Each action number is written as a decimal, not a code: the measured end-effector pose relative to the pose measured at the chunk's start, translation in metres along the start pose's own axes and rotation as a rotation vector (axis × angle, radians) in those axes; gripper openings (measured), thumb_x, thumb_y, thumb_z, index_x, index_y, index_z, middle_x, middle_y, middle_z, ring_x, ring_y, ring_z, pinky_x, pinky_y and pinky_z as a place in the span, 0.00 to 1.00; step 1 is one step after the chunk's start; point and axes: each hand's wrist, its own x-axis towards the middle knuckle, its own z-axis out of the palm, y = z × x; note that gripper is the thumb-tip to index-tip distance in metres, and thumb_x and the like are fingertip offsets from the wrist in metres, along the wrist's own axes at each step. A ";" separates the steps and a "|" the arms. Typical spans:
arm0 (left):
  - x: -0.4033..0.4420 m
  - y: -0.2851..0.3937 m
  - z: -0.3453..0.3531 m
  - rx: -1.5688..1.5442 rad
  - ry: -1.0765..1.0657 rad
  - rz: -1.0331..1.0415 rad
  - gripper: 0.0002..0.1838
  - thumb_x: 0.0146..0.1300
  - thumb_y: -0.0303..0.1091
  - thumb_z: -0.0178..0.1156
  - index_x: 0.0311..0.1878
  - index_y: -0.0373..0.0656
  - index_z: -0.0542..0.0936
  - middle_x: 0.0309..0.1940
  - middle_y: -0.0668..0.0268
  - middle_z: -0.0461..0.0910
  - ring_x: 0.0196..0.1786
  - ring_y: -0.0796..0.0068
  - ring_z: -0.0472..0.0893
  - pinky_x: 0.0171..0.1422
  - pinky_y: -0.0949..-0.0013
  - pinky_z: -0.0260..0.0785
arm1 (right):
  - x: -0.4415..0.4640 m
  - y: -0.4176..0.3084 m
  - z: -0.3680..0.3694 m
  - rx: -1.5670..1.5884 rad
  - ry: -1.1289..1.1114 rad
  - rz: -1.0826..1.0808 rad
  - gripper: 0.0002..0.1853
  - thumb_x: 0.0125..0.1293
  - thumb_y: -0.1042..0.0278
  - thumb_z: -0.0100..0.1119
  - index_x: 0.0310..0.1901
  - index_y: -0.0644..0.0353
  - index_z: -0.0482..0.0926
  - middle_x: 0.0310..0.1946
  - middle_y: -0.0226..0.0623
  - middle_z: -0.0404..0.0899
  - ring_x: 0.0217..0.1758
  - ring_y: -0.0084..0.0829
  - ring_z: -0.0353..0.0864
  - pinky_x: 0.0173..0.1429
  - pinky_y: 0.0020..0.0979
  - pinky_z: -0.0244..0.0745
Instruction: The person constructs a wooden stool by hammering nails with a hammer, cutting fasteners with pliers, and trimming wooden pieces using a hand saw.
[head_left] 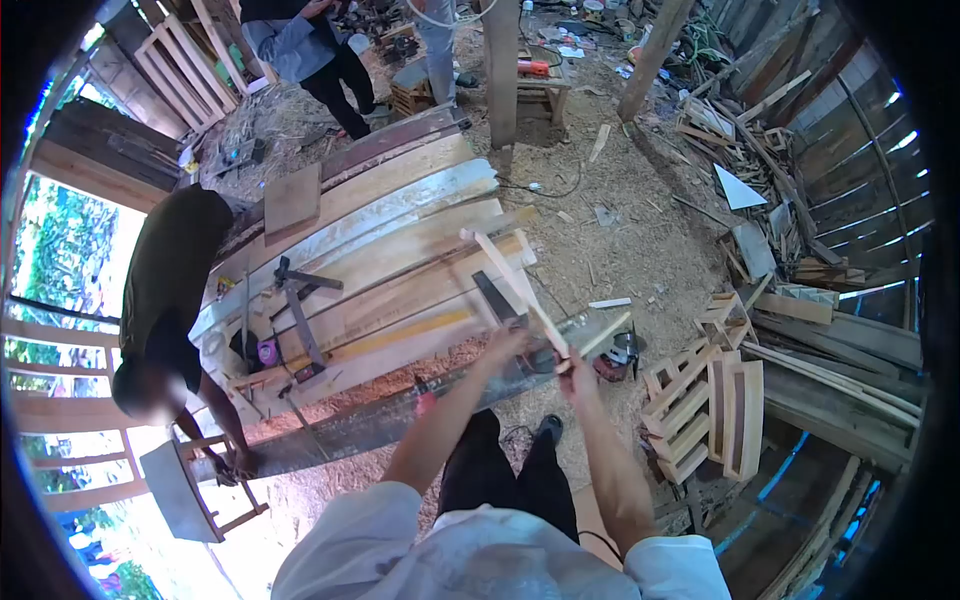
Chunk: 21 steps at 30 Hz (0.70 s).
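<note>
- Your right hand (570, 372) is closed around the near end of a pale wood strip (548, 328), in front of you and over the bench's right end.
- The strip slants up and left from your grip, while a shorter strip (606, 334) slants up and right; they meet at your fingers in a V. Whether they are joined, you cannot tell.
- Your left hand (508, 345) is just beside the long strip, blurred by motion; whether it grasps anything cannot be told.
- A dark blade (490, 296) lies just beyond your left hand.
- Planks (400, 268) cover the bench, with a dark square (303, 325) and a purple roll (267, 353) toward the left.
- A power saw (617, 358) sits right of your right hand; slatted frames (700, 405) stand further right.
- At left, a co-worker (165, 275) bends over a small stool (180, 490).
- Two people (320, 60) stand beyond the planks.
</note>
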 end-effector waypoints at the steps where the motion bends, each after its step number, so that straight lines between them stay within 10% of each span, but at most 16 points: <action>1: 0.012 0.000 0.002 0.018 -0.032 0.116 0.22 0.65 0.45 0.60 0.52 0.38 0.68 0.42 0.62 0.78 0.40 0.69 0.80 0.42 0.65 0.75 | 0.005 0.018 0.026 -0.005 0.008 0.005 0.16 0.72 0.58 0.50 0.46 0.66 0.75 0.37 0.38 0.79 0.35 0.29 0.80 0.40 0.30 0.78; 9: 0.080 0.008 -0.108 0.010 0.098 0.165 0.23 0.58 0.31 0.67 0.55 0.38 0.71 0.40 0.61 0.80 0.39 0.72 0.80 0.39 0.68 0.75 | 0.067 0.082 0.106 -0.387 -0.071 0.069 0.13 0.67 0.70 0.58 0.50 0.61 0.70 0.36 0.35 0.77 0.39 0.29 0.80 0.41 0.29 0.79; 13: 0.112 0.026 -0.153 0.034 0.047 0.147 0.22 0.57 0.33 0.69 0.53 0.37 0.74 0.37 0.61 0.81 0.37 0.73 0.80 0.39 0.68 0.75 | 0.093 0.106 0.131 -0.249 -0.053 -0.003 0.44 0.63 0.80 0.59 0.71 0.50 0.39 0.40 0.43 0.74 0.39 0.30 0.77 0.42 0.33 0.78; 21: 0.170 0.014 -0.199 0.073 0.047 0.122 0.19 0.58 0.31 0.67 0.51 0.36 0.76 0.34 0.63 0.81 0.34 0.76 0.78 0.38 0.71 0.74 | 0.153 0.133 0.169 -0.360 -0.013 -0.122 0.50 0.61 0.85 0.57 0.72 0.46 0.31 0.41 0.47 0.75 0.38 0.30 0.77 0.40 0.30 0.78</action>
